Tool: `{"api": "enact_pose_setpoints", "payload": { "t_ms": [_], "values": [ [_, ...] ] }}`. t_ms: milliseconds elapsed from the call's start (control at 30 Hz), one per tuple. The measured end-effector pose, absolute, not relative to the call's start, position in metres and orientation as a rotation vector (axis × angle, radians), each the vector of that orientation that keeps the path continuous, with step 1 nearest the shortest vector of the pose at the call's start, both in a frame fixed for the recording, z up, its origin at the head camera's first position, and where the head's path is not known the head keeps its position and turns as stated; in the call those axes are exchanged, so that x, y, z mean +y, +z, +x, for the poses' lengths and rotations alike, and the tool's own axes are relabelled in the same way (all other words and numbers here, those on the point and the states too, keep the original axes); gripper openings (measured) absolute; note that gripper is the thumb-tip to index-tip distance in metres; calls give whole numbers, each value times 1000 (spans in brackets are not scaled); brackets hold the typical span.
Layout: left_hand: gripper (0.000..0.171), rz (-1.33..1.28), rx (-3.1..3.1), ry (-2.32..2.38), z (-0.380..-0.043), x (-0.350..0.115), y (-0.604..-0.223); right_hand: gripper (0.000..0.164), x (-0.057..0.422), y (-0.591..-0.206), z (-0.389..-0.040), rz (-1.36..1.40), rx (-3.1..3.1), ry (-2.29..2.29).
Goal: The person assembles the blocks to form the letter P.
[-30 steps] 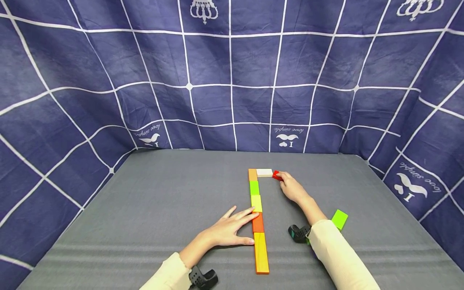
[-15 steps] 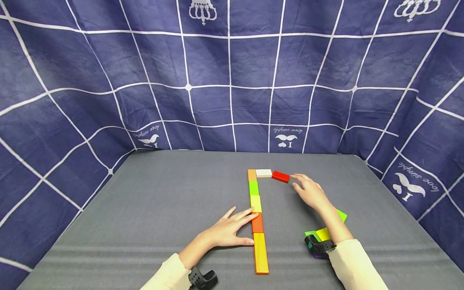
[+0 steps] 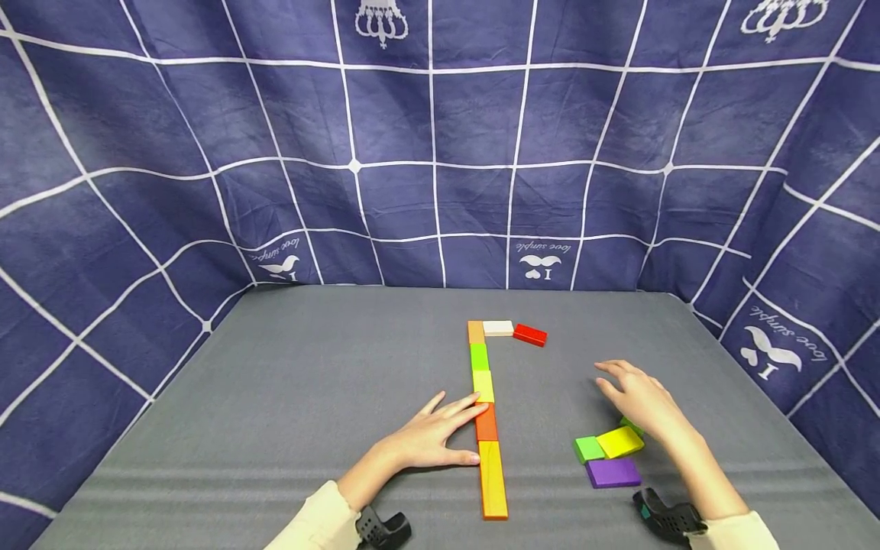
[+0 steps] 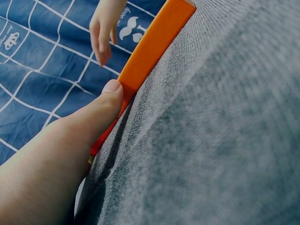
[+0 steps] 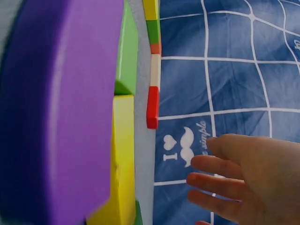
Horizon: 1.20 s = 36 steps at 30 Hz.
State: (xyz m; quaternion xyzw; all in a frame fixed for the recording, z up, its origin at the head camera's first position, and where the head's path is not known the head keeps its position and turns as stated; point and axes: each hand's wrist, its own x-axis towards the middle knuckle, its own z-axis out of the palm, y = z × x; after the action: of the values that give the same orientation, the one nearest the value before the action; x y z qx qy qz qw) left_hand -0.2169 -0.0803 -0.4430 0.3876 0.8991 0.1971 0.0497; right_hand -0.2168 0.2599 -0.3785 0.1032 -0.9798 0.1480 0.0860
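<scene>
A column of coloured blocks lies end to end on the grey table: orange, green, yellow, red-orange and a longer yellow-orange block. From its far end a white block runs right, followed by a slightly angled red block. My left hand lies spread beside the column, fingertips on the yellow and red-orange blocks, thumb against the long block's side. My right hand hovers, fingers loose and holding nothing, near a small pile with yellow and purple blocks.
Beside the yellow block in the pile sits a small green block; another green block is partly hidden by my right hand. A blue curtain with white grid lines surrounds the table's back and sides.
My right hand has let go of the red block and moved right and toward me, over by the pile. The red block stays beside the white one. My left hand has stayed put.
</scene>
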Motion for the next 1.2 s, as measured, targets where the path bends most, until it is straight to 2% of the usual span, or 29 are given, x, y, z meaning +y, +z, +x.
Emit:
{"api": "enact_pose_setpoints", "payload": {
  "t_ms": [433, 667, 933, 1200],
  "values": [
    [73, 1201, 2754, 597, -216, -79, -444, 42, 289, -401, -187, 176, -2921, 488],
    [73, 1194, 2743, 616, -217, -79, -443, 40, 294, -412, -179, 111, -2856, 524],
    [73, 1196, 2736, 610, -217, -81, -443, 37, 290, -421, -185, 190, -2758, 502],
    [73, 1207, 2739, 620, -217, -81, -444, 30, 275, -423, -207, 251, -2721, 595]
  ]
}}
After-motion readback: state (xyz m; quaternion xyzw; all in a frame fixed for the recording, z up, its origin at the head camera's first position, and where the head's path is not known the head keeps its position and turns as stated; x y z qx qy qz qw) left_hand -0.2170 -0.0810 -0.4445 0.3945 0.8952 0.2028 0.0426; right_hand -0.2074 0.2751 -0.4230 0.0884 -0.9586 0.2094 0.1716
